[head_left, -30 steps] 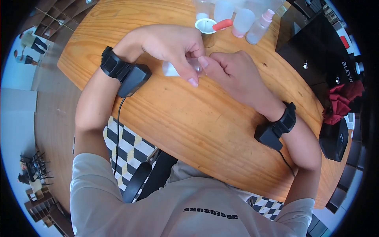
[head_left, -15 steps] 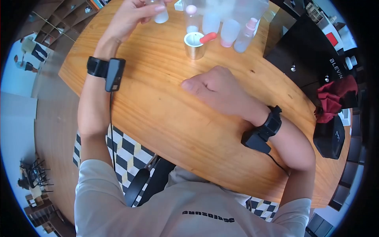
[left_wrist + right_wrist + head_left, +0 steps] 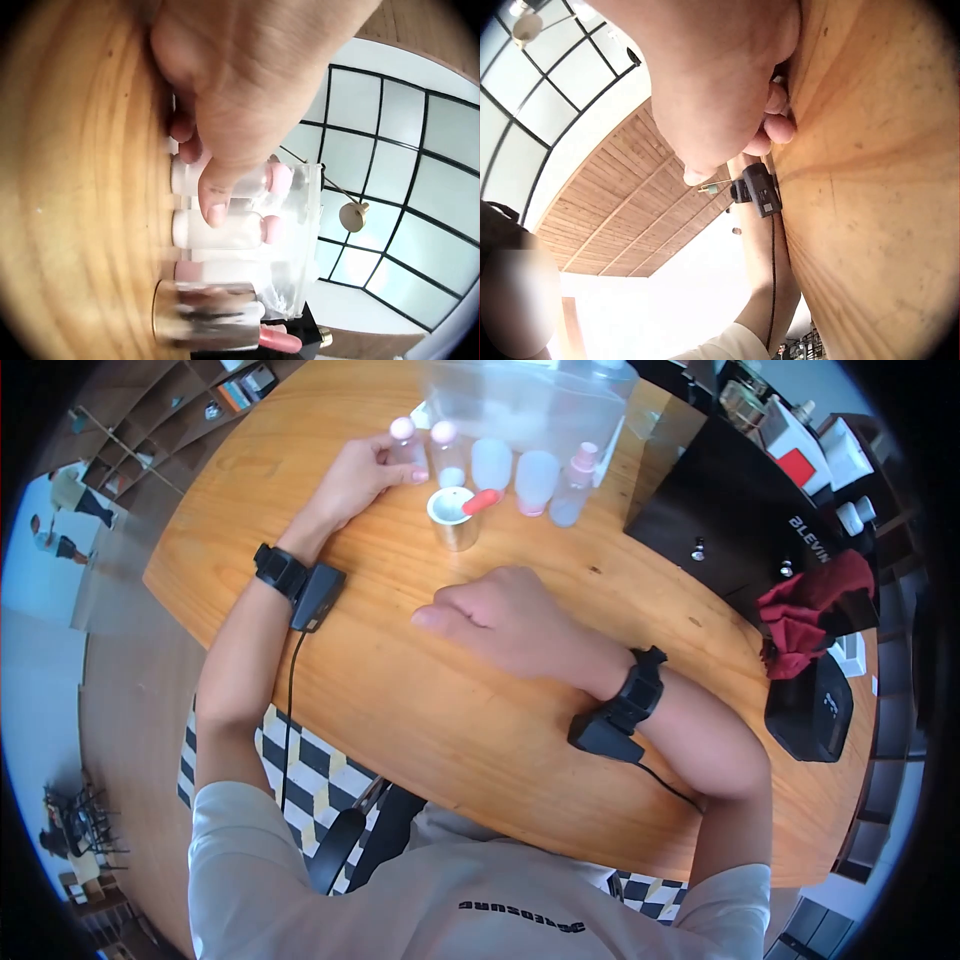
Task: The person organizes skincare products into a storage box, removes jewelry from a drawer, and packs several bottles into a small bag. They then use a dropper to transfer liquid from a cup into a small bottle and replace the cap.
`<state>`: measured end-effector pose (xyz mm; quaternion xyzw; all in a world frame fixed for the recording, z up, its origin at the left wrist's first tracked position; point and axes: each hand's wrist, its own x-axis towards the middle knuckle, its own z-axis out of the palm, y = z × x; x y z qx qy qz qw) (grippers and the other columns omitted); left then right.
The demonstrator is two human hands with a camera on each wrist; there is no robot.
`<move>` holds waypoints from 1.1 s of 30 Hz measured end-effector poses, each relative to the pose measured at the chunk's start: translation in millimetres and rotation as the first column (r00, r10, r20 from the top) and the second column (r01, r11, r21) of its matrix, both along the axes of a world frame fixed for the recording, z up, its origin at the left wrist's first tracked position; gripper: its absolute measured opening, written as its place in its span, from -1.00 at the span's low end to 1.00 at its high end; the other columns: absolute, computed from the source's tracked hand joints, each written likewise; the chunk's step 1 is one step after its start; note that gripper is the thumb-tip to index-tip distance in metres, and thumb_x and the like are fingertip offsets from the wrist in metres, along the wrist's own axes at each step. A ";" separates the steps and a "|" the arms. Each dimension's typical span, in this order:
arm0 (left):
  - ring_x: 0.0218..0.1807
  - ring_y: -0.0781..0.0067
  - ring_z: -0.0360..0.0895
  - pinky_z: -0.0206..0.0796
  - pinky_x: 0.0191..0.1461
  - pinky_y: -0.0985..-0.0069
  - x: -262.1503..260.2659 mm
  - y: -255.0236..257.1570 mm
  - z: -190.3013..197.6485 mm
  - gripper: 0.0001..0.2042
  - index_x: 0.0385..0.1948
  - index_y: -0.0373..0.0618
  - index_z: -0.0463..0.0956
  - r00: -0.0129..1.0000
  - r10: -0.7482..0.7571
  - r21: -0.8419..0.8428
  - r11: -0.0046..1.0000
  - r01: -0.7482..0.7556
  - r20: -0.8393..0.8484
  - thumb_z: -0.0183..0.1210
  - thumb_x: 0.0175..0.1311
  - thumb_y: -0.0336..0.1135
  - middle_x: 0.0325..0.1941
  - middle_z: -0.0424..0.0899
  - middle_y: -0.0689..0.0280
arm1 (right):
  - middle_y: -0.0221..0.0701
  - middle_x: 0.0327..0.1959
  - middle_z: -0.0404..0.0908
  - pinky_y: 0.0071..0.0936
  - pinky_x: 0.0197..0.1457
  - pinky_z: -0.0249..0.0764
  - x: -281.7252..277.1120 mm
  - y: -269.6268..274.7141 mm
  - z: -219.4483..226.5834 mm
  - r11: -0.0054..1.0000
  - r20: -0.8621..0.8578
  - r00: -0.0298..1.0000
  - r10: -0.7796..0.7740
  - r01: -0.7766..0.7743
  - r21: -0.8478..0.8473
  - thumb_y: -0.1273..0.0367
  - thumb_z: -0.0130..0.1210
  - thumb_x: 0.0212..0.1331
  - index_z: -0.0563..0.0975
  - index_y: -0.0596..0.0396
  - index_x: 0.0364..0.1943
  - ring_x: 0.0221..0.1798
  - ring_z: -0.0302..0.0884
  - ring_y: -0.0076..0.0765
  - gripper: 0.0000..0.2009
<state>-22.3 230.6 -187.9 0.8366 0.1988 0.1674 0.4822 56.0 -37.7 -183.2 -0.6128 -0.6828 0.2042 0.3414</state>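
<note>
At the far side of the table my left hand (image 3: 355, 480) holds a small clear bottle (image 3: 408, 452) with a round pink cap, thumb on one side and fingers behind. The bottle stands upright at the left end of a row of bottles. In the left wrist view its pink cap (image 3: 280, 178) shows beyond the thumb, while the fingers hide part of its body. My right hand (image 3: 520, 625) rests on the wood nearer me, its fingers loosely curled, thumb pointing left, with nothing seen in it. Between the hands and the row stands a metal cup (image 3: 458, 536) with a red-handled utensil (image 3: 482, 502) in it.
Beside the held bottle stand another pink-capped bottle (image 3: 447, 455), two frosted bottles (image 3: 538, 478) and a pink-topped spray bottle (image 3: 574, 490). Behind them is a translucent bag (image 3: 530, 410). A black box (image 3: 710, 510), dark red cloth (image 3: 815, 605) and black case (image 3: 810, 705) lie to the right.
My left hand has carried the bottle away from my right hand to the far left, then set it at the row's left end. The right hand stays on the table.
</note>
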 end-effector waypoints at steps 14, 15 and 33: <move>0.00 0.53 0.44 0.36 0.12 0.53 -46.5 -14.7 -29.2 -0.67 0.06 -0.20 0.47 0.860 0.388 -0.090 0.921 -0.380 0.333 0.28 0.29 -0.52 -0.07 0.47 0.35 | -0.30 0.51 0.31 0.06 0.57 0.03 23.5 -65.4 -15.2 0.962 0.394 0.907 0.146 -0.223 0.157 0.04 0.11 0.40 0.49 -0.12 0.38 0.56 0.14 -0.02 -0.47; 0.00 0.53 0.44 0.36 0.12 0.53 -54.9 -17.1 -33.3 -0.67 0.06 -0.20 0.47 0.863 0.380 -0.085 0.924 -0.374 0.334 0.28 0.29 -0.52 -0.07 0.47 0.35 | -0.30 0.51 0.31 0.06 0.57 0.03 25.5 -72.3 -15.5 0.963 0.395 0.909 0.137 -0.216 0.163 0.04 0.11 0.40 0.49 -0.12 0.38 0.56 0.14 -0.02 -0.47; 0.49 -0.15 0.11 -0.12 0.58 -0.06 -61.2 -234.3 -10.8 -0.51 0.35 -0.15 0.31 0.971 0.077 0.782 0.608 0.134 -0.226 0.07 0.50 -0.11 0.40 0.24 -0.07 | -0.36 0.66 0.10 0.04 0.73 -0.29 85.2 -245.5 -3.6 0.988 0.533 0.837 -0.126 0.155 -0.011 -0.13 -0.10 0.49 0.29 -0.20 0.55 0.73 -0.17 -0.09 -0.35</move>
